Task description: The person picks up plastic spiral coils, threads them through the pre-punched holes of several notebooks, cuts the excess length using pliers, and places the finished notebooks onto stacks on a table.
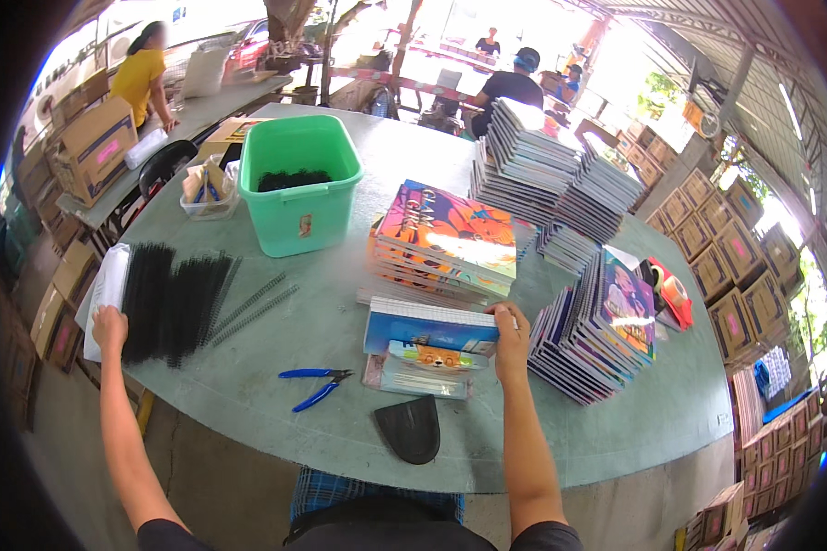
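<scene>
At the table's left edge my left hand (110, 329) is closed at the edge of a white sheet-like bundle (112, 280). Right beside it lies a thick bed of black spiral binding coils (179, 303), with two loose coils (253, 308) apart from it. My right hand (511, 340) grips the right end of a blue-covered notebook (432, 326), tilted up on edge so that its pale page edge shows. In front of that lies a small pack with an animal-face print (427, 372). Blue-handled pliers (317, 386) and a black rounded pad (411, 430) rest near me.
A green bin (301, 216) holding black coils stands at the back left, beside a clear tub of tools (209, 188). Colourful notebook stacks (450, 234) rise behind and to the right (597, 321). A tape roll (675, 292) lies far right. Other people sit or stand beyond.
</scene>
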`<state>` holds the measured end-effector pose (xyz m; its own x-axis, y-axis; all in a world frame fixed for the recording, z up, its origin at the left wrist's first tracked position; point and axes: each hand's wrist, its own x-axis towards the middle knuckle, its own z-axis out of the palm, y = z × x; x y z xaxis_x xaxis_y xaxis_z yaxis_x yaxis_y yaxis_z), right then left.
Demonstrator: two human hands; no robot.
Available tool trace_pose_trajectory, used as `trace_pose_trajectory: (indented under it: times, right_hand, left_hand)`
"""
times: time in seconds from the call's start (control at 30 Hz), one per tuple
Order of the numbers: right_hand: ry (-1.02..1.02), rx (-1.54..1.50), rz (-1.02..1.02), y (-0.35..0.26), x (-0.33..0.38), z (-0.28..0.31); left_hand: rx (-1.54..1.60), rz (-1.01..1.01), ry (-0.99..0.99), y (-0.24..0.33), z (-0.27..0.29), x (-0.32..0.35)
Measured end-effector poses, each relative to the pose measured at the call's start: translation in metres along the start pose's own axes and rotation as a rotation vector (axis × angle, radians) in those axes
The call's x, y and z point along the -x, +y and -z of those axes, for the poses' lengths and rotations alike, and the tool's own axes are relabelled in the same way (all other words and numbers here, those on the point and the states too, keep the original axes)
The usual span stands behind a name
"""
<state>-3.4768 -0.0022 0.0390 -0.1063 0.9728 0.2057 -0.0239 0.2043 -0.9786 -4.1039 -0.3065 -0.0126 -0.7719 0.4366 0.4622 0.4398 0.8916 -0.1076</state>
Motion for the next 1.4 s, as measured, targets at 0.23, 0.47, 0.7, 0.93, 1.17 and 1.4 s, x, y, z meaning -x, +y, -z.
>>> trace_pose_trajectory:
  times: [0.23,0.47,0.7,0.93,1.17,1.4]
  right_hand:
    - [0.011,0.798,0.923,-0.074,0.022,-0.047]
    - [-0.338,0.851,0.837,-0.046,0.032,-0.093]
    - [-0.255,0.781,1.315,-0.028,0.048,-0.074]
    - [-0.354,0.815,0.861,-0.052,0.051,-0.100]
    - [-0.265,0.790,0.860,-0.052,0.039,-0.115]
    - [-0.289,0.900,0.777,-0.045,0.039,-0.117]
  left_hand:
    - [0.119,0.052,-0.160,0.012,-0.010,-0.003]
    - [0.253,0.169,0.118,0.002,-0.010,0.005]
    - [0.860,-0.079,0.499,0.059,0.103,0.017]
    - [1.476,-0.452,0.006,0.200,0.230,0.084]
    - [2.099,-0.406,-0.827,0.266,0.211,0.142]
    - [2.190,-0.635,-0.776,0.269,0.213,0.148]
